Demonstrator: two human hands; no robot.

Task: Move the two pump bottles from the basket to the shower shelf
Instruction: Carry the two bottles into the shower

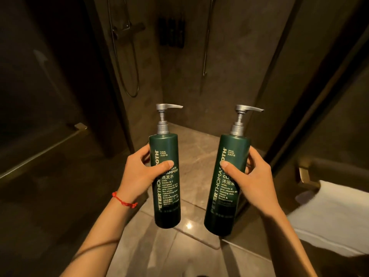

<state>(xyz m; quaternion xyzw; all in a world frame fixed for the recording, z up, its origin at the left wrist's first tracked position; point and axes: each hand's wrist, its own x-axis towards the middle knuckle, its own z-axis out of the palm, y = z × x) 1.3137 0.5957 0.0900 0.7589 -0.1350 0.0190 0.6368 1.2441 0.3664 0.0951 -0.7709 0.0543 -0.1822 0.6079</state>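
Observation:
I hold two dark green pump bottles with silver pumps upright in front of me at the shower entrance. My left hand [139,172] grips the shampoo bottle [166,200] around its middle. My right hand [251,176] grips the body cleanser bottle [225,206], which leans slightly to the right. Both spouts point right. On the far shower wall hangs a dark holder [171,33] with several dark bottles; it is dim and blurred. No basket is in view.
A shower hose and mixer [127,33] hang on the back wall at left. Glass panels stand on both sides, with a gold door handle [79,126] at left. A white towel [329,214] hangs at right. The marble floor [195,156] lies below.

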